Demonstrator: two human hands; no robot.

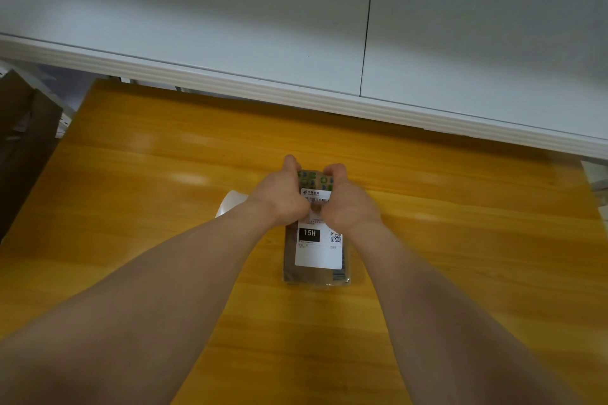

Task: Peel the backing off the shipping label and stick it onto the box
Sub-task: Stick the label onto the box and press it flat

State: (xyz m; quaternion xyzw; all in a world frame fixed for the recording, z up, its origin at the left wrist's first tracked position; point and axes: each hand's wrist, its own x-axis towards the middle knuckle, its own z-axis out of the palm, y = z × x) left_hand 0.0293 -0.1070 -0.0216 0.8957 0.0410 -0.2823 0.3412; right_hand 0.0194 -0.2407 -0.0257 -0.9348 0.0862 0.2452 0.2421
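While pressed flat over the far half of the box (pixel 316 260), both hands bear down on the shipping label (pixel 318 248), already stuck along the box top. Left hand (pixel 282 199) just left of the label's midline, fingers curled over the far edge of the box, clamped on it with the heel on the label. Right hand (pixel 349 204) just right of the midline, held the same way, thumbs nearly touching above the label. Near half of the label uncovered, white, flat, with a black "15H" block and a small code square. Box lying on the yellow wooden table (pixel 460 240), well clear of every edge. White curled sheet (pixel 232 204) just left of the box, partly hidden behind the left wrist; probably the peeled backing, though not sure. Step in hand, by judgement: smoothing down the stuck label, with peeling done. Next move likely calls for sliding both palms toward the near end of the box, pressing out bubbles and seating the 4 corners.
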